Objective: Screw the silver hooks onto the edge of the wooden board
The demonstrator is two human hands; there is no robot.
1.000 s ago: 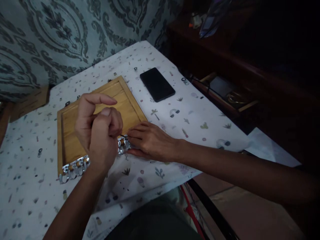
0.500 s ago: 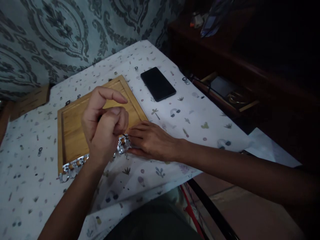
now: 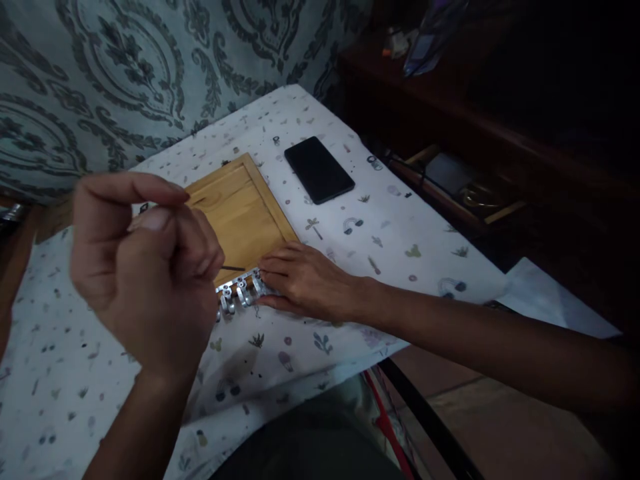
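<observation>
My left hand [image 3: 145, 267] is raised over the left part of the wooden panel, fingers curled closed. A thin dark rod [image 3: 233, 268] pokes out past its little-finger side; the rest of that tool is hidden in the fist. On the white cloth lies the framed wooden panel [image 3: 240, 207], partly covered by my left hand. Along its near edge runs a row of silver metal fittings [image 3: 243, 290] with curved, ring-like parts. At the panel's near right corner, my right hand [image 3: 305, 283] holds the edge and the end fitting, fingers on top and thumb on the near side.
A black phone [image 3: 319, 170] lies on the patterned tablecloth [image 3: 380, 267] to the right of the panel. A patterned curtain [image 3: 140, 73] hangs behind the table. Dark wooden furniture [image 3: 480, 127] with an open drawer stands at the right.
My left hand has lifted away from the fittings, moving left and closer to the camera, and the thin rod now shows below it. My right hand stays at the panel corner.
</observation>
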